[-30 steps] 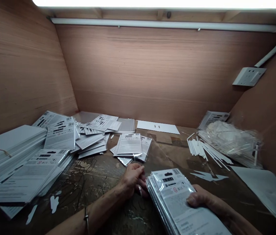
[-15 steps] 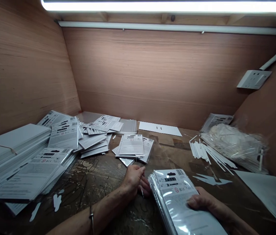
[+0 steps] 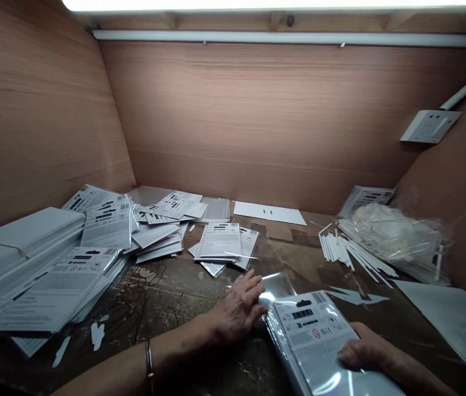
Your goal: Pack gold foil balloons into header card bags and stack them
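Observation:
My right hand (image 3: 365, 347) grips a thick stack of white printed cards in clear plastic sleeves (image 3: 313, 324), its thumb lying on the top card. The stack is tilted at the front right of the table, its lower end cut off by the frame. A clear, shiny plastic flap (image 3: 280, 284) sticks out past the upper end of the stack. Against the left side of this flap lies my left hand (image 3: 241, 305), open with its fingers stretched out. Beyond it is a small pile of sleeved cards (image 3: 220, 242).
Banded stacks of white card (image 3: 30, 236) and loose sleeved cards (image 3: 107, 223) fill the left side. White sticks (image 3: 335, 250), a crumpled plastic bag (image 3: 398, 228) and a white sheet (image 3: 443, 319) lie at right. A flat white card (image 3: 269, 213) is near the back wall.
My left hand has gone from closed fingers to outstretched ones. A clear flap now spreads out above the stack. The stack and my right hand have shifted slightly right.

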The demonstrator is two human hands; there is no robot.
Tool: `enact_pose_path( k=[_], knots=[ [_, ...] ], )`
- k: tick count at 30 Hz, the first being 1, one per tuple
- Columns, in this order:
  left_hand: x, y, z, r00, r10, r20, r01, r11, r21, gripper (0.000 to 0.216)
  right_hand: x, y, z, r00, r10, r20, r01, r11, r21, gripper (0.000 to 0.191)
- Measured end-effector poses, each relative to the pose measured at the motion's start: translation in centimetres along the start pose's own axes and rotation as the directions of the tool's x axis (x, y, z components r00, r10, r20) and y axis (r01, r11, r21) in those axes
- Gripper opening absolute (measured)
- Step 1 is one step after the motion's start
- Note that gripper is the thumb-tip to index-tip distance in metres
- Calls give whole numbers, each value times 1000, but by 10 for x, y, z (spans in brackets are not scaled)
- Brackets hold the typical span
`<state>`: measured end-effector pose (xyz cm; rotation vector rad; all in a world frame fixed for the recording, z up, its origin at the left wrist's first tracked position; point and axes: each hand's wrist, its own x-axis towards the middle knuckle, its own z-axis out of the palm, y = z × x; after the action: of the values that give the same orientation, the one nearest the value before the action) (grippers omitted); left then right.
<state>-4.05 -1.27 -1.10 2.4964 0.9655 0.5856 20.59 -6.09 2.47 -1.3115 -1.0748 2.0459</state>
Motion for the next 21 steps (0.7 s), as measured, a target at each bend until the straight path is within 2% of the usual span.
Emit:
enact_pose_path(
  k=[4, 8, 13, 18, 21],
  knots=[
    [0, 1, 22, 997, -64, 44, 63, 997, 36, 27, -27, 5, -16, 991, -36, -131, 38, 999, 11, 30],
    [4, 23, 31, 998, -53, 45, 51, 997, 50, 22, -43, 11, -21, 996, -63, -64, 67, 997, 46, 42],
    [13, 35, 34, 993, -121, 8, 121, 993, 12, 12, -44, 13, -22, 998, -37, -44, 41, 994, 99, 35],
    [11, 36, 35, 988, -147, -44, 147, 989, -13, 21, -48, 10, -22, 996, -15, -83, 18, 999, 31, 34],
    [10, 38, 37, 989, -148, -16, 147, 988, -39, 29, -51, 10, -19, 995, -6, -98, 13, 997, 70, 33]
  ],
)
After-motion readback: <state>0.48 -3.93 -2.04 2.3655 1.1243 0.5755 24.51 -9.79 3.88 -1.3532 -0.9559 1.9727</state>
